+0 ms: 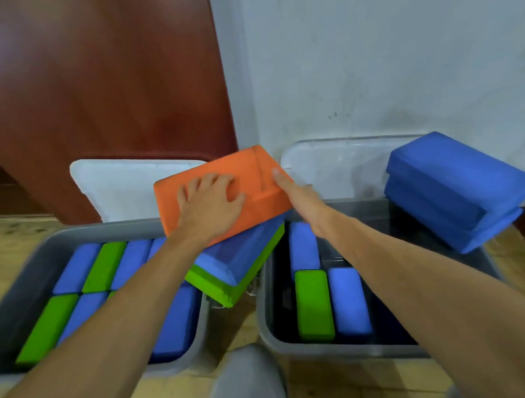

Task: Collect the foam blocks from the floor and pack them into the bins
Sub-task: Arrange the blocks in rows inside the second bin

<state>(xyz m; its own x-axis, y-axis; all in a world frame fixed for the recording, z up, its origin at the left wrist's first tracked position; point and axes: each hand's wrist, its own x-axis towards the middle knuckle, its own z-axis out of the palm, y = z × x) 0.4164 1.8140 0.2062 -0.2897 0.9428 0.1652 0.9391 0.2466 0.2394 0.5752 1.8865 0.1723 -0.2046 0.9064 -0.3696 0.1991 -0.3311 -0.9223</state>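
left hand [210, 204] spread flat on orange block [251, 169]. right hand [290, 190] at its right end, fingers hidden, grip unclear. it tops a tilted blue block [247, 249] and green block [213, 283] bridging both bins' inner rims. the stack may slip into the gap.

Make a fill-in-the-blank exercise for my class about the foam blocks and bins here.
1. The left hand rests on the top block, which is coloured ____.
2. The bottom block of that stack is ____.
3. Two stacked blue blocks sit on the edge of the bin on the person's ____.
Missing words: orange; green; right.
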